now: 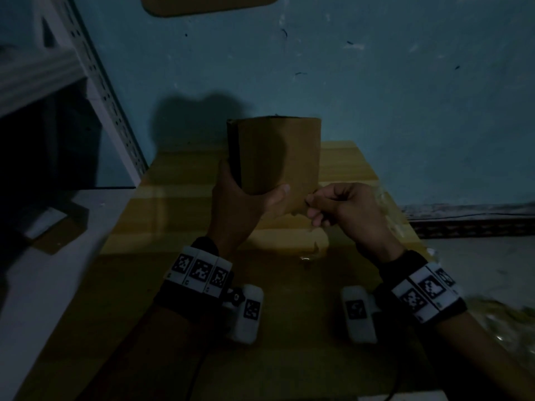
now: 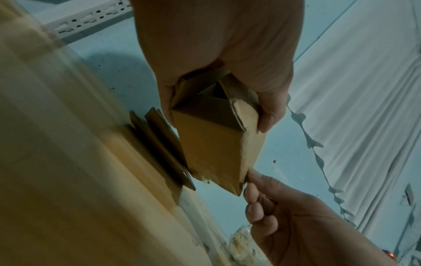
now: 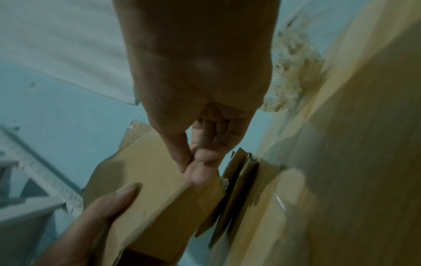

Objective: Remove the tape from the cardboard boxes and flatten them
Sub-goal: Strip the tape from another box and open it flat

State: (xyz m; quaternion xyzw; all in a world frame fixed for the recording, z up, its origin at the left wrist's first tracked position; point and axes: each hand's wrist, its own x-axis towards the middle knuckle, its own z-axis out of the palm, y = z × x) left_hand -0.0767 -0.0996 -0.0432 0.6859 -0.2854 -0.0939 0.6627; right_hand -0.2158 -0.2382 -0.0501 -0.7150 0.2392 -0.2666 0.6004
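A small brown cardboard box (image 1: 278, 157) is held upright above a large taped carton (image 1: 289, 285). My left hand (image 1: 246, 204) grips its lower left end, thumb across the front face. In the left wrist view the box (image 2: 216, 147) shows an open end with folded flaps under my left hand (image 2: 216, 72). My right hand (image 1: 341, 209) pinches the box's lower right corner between thumb and forefinger; whether tape is in the pinch is too dim to tell. The right wrist view shows that pinch (image 3: 193, 167) on the box's edge (image 3: 154, 189).
A stack of flattened cardboard (image 2: 159, 147) stands against the blue wall (image 1: 376, 82) behind the carton. A grey slotted metal shelf (image 1: 95, 91) is at left. Crumpled tape scraps (image 1: 506, 322) lie at the right on the floor. The scene is dim.
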